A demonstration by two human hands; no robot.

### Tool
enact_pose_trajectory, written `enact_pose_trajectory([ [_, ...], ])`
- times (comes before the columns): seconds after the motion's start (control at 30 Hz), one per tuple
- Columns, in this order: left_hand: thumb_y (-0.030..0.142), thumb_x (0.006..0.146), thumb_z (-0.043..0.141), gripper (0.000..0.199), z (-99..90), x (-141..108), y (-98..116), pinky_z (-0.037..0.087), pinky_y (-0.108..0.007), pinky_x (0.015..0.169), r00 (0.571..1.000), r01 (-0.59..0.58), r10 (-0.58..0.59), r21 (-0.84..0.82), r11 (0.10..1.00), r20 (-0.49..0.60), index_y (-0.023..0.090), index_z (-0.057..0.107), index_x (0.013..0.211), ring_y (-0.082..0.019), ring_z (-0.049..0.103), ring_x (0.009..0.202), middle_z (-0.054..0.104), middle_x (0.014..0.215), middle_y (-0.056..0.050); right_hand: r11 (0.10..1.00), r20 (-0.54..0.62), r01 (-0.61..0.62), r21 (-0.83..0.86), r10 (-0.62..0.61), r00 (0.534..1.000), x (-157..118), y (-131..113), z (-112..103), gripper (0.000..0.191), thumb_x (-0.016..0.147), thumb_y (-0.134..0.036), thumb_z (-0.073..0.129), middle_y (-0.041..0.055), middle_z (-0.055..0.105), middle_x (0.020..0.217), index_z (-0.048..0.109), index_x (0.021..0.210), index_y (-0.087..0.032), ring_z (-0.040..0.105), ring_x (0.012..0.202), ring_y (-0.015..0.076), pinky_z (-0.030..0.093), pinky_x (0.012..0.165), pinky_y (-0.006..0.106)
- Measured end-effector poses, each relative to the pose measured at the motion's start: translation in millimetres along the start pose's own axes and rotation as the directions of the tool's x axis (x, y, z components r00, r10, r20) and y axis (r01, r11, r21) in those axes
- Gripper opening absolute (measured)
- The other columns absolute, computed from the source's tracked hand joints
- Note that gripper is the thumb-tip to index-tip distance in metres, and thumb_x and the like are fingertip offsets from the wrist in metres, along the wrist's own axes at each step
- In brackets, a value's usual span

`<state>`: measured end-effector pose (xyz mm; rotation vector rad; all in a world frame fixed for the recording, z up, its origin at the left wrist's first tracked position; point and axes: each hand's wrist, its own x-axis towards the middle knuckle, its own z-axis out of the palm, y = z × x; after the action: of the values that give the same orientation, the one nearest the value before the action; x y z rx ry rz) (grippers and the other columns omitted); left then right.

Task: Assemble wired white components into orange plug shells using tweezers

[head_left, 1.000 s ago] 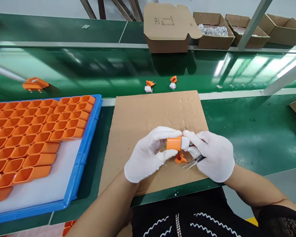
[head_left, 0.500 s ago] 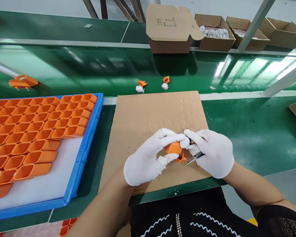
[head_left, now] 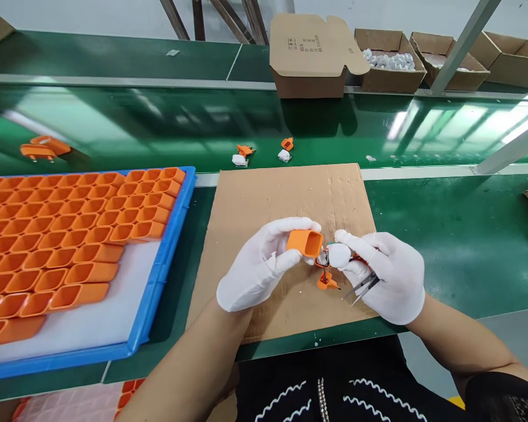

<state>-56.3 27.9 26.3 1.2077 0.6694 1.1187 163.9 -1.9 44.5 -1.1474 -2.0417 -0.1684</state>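
My left hand [head_left: 259, 266], in a white glove, grips an orange plastic housing [head_left: 305, 242] with its open end turned towards me. Close beside it, the thumb and forefinger of my gloved right hand [head_left: 391, 278] hold a small circuit assembly with a white-covered part [head_left: 338, 255]. From this assembly an orange plug piece [head_left: 325, 281] hangs below, apparently on short wires. A pair of metal tweezers [head_left: 364, 286] is also kept in my right hand, tips pointing down and left. The assembly's right end is hidden by my fingers.
A blue tray [head_left: 158, 281] with rows of orange housings stands left of the cardboard sheet [head_left: 255, 205]. Beyond the sheet lie two small orange-and-white assemblies [head_left: 287, 149]. Orange pieces [head_left: 46, 147] sit at far left. Cardboard boxes [head_left: 389, 61] line the shelf.
The orange housing has turned so its opening shows and has moved away from the plug piece. The white-covered part now shows between my hands. The view has shifted slightly.
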Motion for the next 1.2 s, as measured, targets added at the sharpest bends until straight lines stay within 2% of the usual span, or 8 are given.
enact_pose_trajectory([
  [0.2, 0.026, 0.090, 0.072, 0.030, -0.4, -1.7, 0.1, 0.059, -0.028, 0.090, 0.991, -0.075, 0.076, -0.011, 0.997, 0.108, 0.031, 0.072, 0.120, -0.019, 0.066, 0.109, 0.068, 0.124, -0.005, 1.000, -0.008, 0.002, -0.006, -0.002, 1.000, 0.4, -1.6, -0.7, 0.022, 0.096, -0.024, 0.065, -0.0012, 0.075, 0.083, 0.072, 0.116, -0.020, 0.066, 0.068, 0.0100, 0.046, 0.056, 0.024],
  [0.43, 0.015, 0.090, 0.070, 0.033, -0.5, 0.7, 0.0, 0.059, -0.028, 0.093, 0.978, -0.135, 0.126, 0.045, 0.990, 0.165, 0.030, 0.072, 0.119, -0.018, 0.065, 0.112, 0.066, 0.124, -0.006, 1.000, 0.016, 0.006, 0.001, -0.006, 1.000, -0.9, -1.1, -1.3, 0.022, 0.096, -0.026, 0.066, -0.0008, 0.075, 0.085, 0.073, 0.115, -0.020, 0.066, 0.070, 0.0106, 0.045, 0.057, 0.025],
  [0.67, 0.014, 0.088, 0.072, 0.033, 0.3, 1.0, 3.6, 0.061, -0.028, 0.085, 0.978, -0.151, 0.130, 0.122, 0.981, 0.164, 0.030, 0.072, 0.116, -0.020, 0.066, 0.111, 0.067, 0.122, -0.007, 0.997, 0.046, 0.033, -0.066, -0.030, 0.999, 2.5, -2.5, -2.5, 0.024, 0.099, -0.027, 0.058, -0.0009, 0.073, 0.078, 0.073, 0.117, -0.020, 0.059, 0.064, 0.0113, 0.037, 0.052, 0.026],
  [0.97, 0.013, 0.087, 0.073, 0.038, 0.7, 0.2, -0.4, 0.062, -0.027, 0.086, 0.969, -0.196, 0.159, 0.202, 0.959, 0.187, 0.030, 0.070, 0.121, -0.021, 0.066, 0.113, 0.066, 0.122, -0.008, 0.991, 0.096, 0.080, -0.112, -0.069, 0.993, -1.3, -2.0, -0.9, 0.029, 0.102, -0.030, 0.054, -0.0001, 0.069, 0.076, 0.071, 0.122, -0.016, 0.047, 0.056, 0.0124, 0.029, 0.051, 0.029],
  [1.2, 0.013, 0.087, 0.073, 0.044, 1.6, -2.9, -4.6, 0.063, -0.028, 0.088, 0.967, -0.208, 0.160, 0.248, 0.946, 0.199, 0.034, 0.068, 0.125, -0.019, 0.065, 0.114, 0.064, 0.123, -0.007, 0.978, 0.146, 0.069, -0.197, -0.040, 0.988, 0.9, -8.4, -5.0, 0.037, 0.097, -0.013, 0.042, 0.0009, 0.066, 0.073, 0.072, 0.118, -0.015, 0.044, 0.054, 0.0143, 0.027, 0.050, 0.030],
])
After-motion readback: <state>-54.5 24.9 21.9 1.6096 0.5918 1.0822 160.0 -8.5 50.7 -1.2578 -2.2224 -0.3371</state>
